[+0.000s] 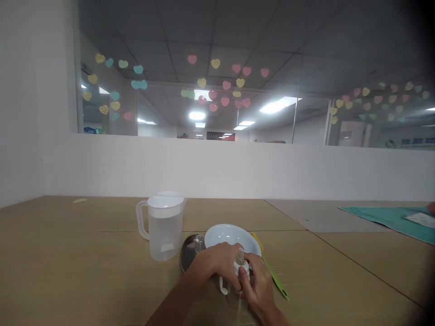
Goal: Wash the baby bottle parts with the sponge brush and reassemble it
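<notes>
Both my hands are closed around a baby bottle [240, 268] with a clear nipple, a white collar and a white curved handle at its left side. My left hand [222, 260] reaches over from the left, its fingers on the collar. From the right, my right hand [261, 285] grips the bottle, thumb on the front of the collar. The lower part of the bottle is largely hidden and blurred. Just behind my hands is a pale blue-white basin [233, 231]. A dark metal tray [188, 254], partly covered by my left arm, holds a clear dome-shaped cap [200, 243].
A translucent lidded pitcher [165, 231] stands left of the tray. Right of the basin lies a brush [276, 280] with a green handle and yellow head. A teal cloth [384, 217] is at the far right, with part of another person's hand [431, 208] beside it.
</notes>
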Demonstrator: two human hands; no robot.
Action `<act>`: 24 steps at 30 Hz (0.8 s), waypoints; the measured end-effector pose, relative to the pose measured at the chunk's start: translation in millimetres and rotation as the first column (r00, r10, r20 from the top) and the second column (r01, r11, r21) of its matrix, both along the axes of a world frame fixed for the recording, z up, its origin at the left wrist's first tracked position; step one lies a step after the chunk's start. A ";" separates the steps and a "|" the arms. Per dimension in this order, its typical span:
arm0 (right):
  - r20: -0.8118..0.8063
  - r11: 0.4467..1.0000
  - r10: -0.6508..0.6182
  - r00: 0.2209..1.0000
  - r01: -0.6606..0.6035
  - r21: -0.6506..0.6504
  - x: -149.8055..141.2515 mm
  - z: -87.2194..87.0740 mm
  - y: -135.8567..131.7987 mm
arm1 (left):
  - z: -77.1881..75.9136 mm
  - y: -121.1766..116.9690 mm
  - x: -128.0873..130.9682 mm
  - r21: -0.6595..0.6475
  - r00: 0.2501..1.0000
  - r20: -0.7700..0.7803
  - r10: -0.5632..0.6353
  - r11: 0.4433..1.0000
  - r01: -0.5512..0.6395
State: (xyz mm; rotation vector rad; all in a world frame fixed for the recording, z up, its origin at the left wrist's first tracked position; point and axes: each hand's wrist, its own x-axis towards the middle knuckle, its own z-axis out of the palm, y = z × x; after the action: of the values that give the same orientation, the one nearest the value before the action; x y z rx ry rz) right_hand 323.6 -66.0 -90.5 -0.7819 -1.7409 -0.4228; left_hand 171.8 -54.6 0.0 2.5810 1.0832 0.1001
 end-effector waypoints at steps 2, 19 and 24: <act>-0.011 1.000 0.003 1.000 -0.003 0.015 -0.1 2.4 -1.8 | 1.7 -0.3 0.1 0.000 1.000 0.009 0.013 1.000 -0.013; 0.031 0.965 0.001 1.000 -0.009 0.261 -8.4 6.8 -17.3 | 3.4 2.4 -1.9 0.018 0.998 -0.036 0.043 0.999 -0.042; 0.088 0.966 0.047 0.995 -0.067 0.249 -15.5 6.0 -21.0 | -0.8 8.5 -2.8 -0.053 0.990 0.042 -0.133 0.989 0.135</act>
State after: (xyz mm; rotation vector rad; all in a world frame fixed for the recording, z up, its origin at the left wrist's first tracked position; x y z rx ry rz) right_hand 308.0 -87.0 -84.4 -0.5371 -1.7381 -0.6303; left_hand 169.0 -46.1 -0.8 2.5828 0.8833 0.0854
